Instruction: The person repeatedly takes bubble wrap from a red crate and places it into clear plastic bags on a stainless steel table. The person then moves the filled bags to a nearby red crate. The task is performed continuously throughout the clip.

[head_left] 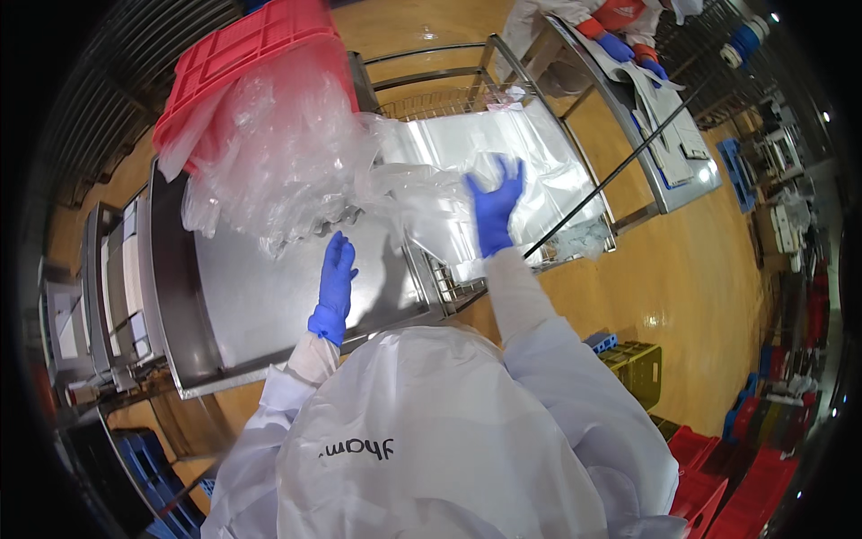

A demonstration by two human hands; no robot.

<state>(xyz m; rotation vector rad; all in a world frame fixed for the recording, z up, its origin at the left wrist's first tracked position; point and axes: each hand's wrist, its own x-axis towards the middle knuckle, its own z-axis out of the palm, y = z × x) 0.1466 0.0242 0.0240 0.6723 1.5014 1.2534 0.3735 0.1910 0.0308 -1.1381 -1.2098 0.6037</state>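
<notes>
My left hand (335, 286), in a blue glove, hovers over the steel table (242, 305), its fingers stretched out and nothing in it. Just beyond it lies a heap of clear plastic bags (287, 153), spilling from a tipped red crate (242, 45) onto the table. My right hand (496, 205), gloved in blue too, has its fingers spread above a stack of flat clear plastic sheets or bags (539, 153) on a wire rack at the right. Whether that hand touches the plastic I cannot tell. A crumpled plastic strip (417, 193) stretches between the heap and the stack.
Across at the upper right, a co-worker's blue-gloved hands (628, 54) work at a steel table (691, 184) with papers on it. A thin dark rod (611, 175) runs slantwise beside the rack. An olive crate (636, 368) and red crates (718, 476) stand to my right.
</notes>
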